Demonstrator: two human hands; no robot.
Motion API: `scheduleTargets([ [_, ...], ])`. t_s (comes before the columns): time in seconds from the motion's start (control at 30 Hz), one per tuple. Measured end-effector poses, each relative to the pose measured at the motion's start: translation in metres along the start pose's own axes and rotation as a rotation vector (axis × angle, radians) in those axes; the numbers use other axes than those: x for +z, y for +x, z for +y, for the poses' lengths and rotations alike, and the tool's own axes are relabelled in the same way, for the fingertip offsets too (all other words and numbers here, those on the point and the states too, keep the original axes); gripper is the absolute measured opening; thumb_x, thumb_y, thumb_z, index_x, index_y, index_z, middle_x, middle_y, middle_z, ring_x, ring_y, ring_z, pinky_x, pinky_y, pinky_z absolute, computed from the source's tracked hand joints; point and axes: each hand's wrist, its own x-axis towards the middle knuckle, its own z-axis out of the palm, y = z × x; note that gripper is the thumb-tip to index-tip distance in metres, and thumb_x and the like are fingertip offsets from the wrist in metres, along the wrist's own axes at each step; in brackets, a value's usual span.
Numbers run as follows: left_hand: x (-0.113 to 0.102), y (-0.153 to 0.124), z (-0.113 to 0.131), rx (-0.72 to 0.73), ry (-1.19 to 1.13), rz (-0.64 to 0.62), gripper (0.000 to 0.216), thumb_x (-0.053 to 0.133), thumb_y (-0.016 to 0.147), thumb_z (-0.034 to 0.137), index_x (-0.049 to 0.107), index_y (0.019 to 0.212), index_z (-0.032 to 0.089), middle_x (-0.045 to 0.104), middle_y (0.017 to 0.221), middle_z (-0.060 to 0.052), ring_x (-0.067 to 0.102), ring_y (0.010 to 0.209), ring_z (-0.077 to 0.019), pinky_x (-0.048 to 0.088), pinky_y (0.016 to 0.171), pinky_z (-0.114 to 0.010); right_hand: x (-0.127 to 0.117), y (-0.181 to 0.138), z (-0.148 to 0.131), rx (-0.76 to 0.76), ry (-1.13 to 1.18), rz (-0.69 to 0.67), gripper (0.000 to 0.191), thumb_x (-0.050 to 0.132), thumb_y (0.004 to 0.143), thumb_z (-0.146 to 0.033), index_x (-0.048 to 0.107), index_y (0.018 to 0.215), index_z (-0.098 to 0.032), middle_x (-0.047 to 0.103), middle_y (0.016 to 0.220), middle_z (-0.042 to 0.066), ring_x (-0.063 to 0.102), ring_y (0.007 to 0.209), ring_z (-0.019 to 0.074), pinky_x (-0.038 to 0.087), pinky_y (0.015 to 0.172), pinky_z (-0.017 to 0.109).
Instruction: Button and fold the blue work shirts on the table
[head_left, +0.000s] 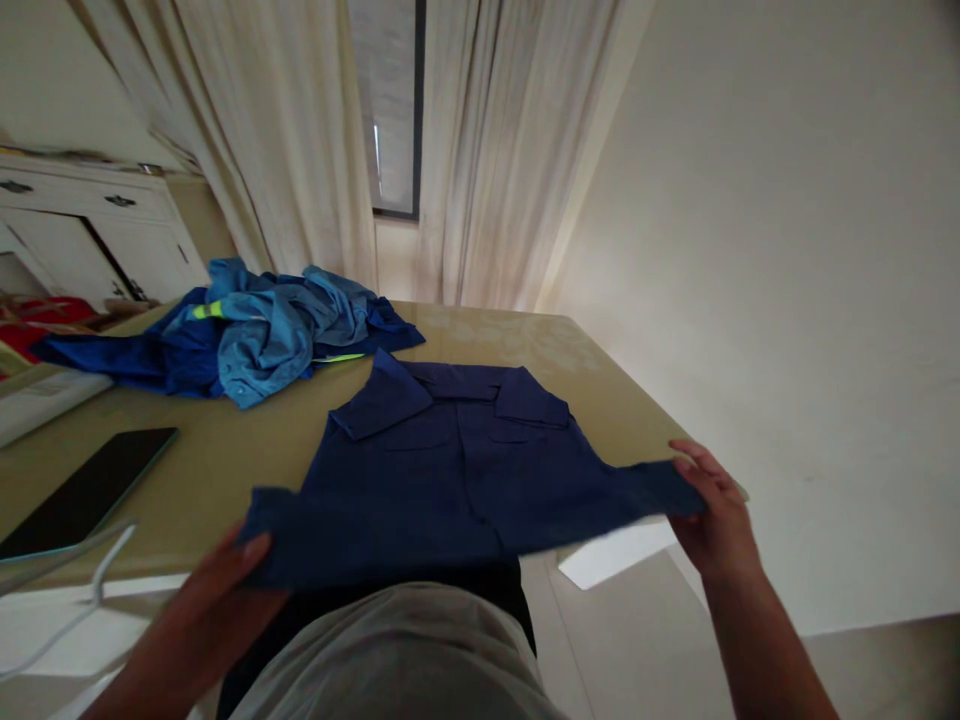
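- Shirt (457, 470): dark blue, lying front-up on the table (225, 450), collar towards the far side, two chest pockets visible below it. The near hem is lifted off the tabletop and stretched taut between both hands, overhanging the near edge.
- Left hand (225, 590): at the shirt's near-left corner. The thumb lies on top of the cloth and pinches it; the other fingers are under the fabric and hidden, so their spread cannot be told.
- Right hand (712, 510): at the shirt's near-right corner, beyond the table's right edge. The fingers are curled closely around the cloth edge, gripping it, with the fingertips showing above the fabric.
- Pile (255, 335): crumpled garments in light and dark blue with yellow-green strips, at the far left of the table, just beside the shirt's collar; whether it touches cannot be told.
- Tablet (90, 490): dark, flat screen at the table's left, well apart from the shirt.
- Cable (97, 580): white, looping off the near-left table edge, near the left hand.
- Cabinet (97, 230): white, with drawers, behind the table at left.
- Curtains (300, 150): pale, hanging on both sides of a narrow window (394, 110) beyond the table.
- Wall (787, 250): plain, to the right.
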Motion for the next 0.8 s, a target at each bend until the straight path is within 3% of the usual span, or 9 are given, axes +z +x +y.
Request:
scheduleTargets([
  [0.1,0.031,0.069,0.069,0.195,-0.275,0.047,0.034,0.058,0.091,0.056,0.073,0.118,0.041,0.077,0.128,0.005,0.066,0.131,-0.0302,0.061,0.106,-0.056,0.055,0.063,-0.009,-0.166,0.157,-0.017,0.042,0.091,0.068,-0.044,0.071,0.1,-0.025,0.056,0.063,-0.008,0.043,0.045,0.0064,0.034,0.04,0.017],
  [0.17,0.048,0.116,0.098,0.27,-0.341,0.044,0.037,0.062,0.089,0.052,0.069,0.122,0.036,0.074,0.135,0.001,0.063,0.136,-0.0294,0.058,0.109,-0.055,0.089,0.103,-0.002,-0.174,0.151,-0.032,0.047,0.088,0.07,-0.052,0.068,0.103,-0.025,0.066,0.075,-0.004,0.059,0.057,0.0096,0.047,0.05,0.019],
  [0.23,0.052,0.153,0.102,0.275,-0.215,0.048,0.048,0.063,0.088,0.055,0.066,0.127,0.027,0.071,0.138,-0.009,0.065,0.132,-0.0301,0.056,0.109,-0.052,0.107,0.129,0.016,-0.143,0.02,-0.003,0.053,0.082,0.071,-0.062,0.066,0.105,-0.024,0.072,0.086,0.001,0.068,0.07,0.0147,0.054,0.061,0.025],
  [0.3,0.04,0.172,0.085,0.263,0.059,0.075,0.061,0.069,0.082,0.057,0.063,0.131,0.021,0.068,0.141,-0.015,0.069,0.123,-0.0312,0.057,0.105,-0.05,0.105,0.138,0.043,-0.159,-0.227,0.039,0.059,0.077,0.072,-0.068,0.065,0.107,-0.022,0.075,0.095,0.006,0.071,0.081,0.0199,0.057,0.071,0.032],
  [0.4,0.012,0.171,0.043,0.255,0.55,0.187,0.07,0.064,0.082,0.061,0.06,0.134,0.014,0.067,0.137,-0.02,0.072,0.109,-0.0327,0.058,0.097,-0.051,0.078,0.126,0.088,-0.246,-0.627,0.03,0.067,0.073,0.073,-0.072,0.066,0.114,-0.02,0.074,0.111,0.013,0.07,0.095,0.0268,0.056,0.087,0.044],
  [0.5,-0.002,0.155,0.016,0.256,0.821,0.218,0.064,0.052,0.086,0.064,0.067,0.121,0.012,0.075,0.117,-0.019,0.071,0.105,-0.0348,0.055,0.1,-0.051,0.052,0.109,0.115,-0.252,-0.78,0.006,0.071,0.072,0.073,-0.074,0.066,0.118,-0.019,0.074,0.111,0.015,0.069,0.094,0.0295,0.054,0.091,0.048],
  [0.57,0.0,0.147,0.013,0.289,0.823,0.161,0.058,0.053,0.084,0.067,0.071,0.107,0.017,0.077,0.109,-0.015,0.072,0.103,-0.0342,0.054,0.099,-0.048,0.047,0.105,0.119,-0.233,-0.721,-0.018,0.073,0.073,0.074,-0.074,0.065,0.121,-0.019,0.074,0.099,0.012,0.068,0.086,0.028,0.055,0.086,0.046],
  [0.67,0.01,0.142,0.021,0.321,0.695,0.133,0.052,0.057,0.08,0.071,0.068,0.096,0.022,0.077,0.1,-0.009,0.072,0.091,-0.0285,0.057,0.085,-0.039,0.047,0.106,0.109,-0.216,-0.589,-0.105,0.075,0.076,0.073,-0.069,0.062,0.126,-0.018,0.072,0.085,0.006,0.067,0.078,0.0252,0.054,0.076,0.04],
  [0.8,0.003,0.129,0.021,0.347,0.57,0.028,0.052,0.059,0.08,0.075,0.061,0.085,0.023,0.071,0.08,-0.003,0.068,0.076,-0.0231,0.054,0.071,-0.033,0.021,0.095,0.09,-0.133,-0.585,-0.335,0.075,0.08,0.072,-0.06,0.058,0.131,-0.019,0.063,0.071,-0.003,0.061,0.067,0.0193,0.047,0.065,0.032],
])
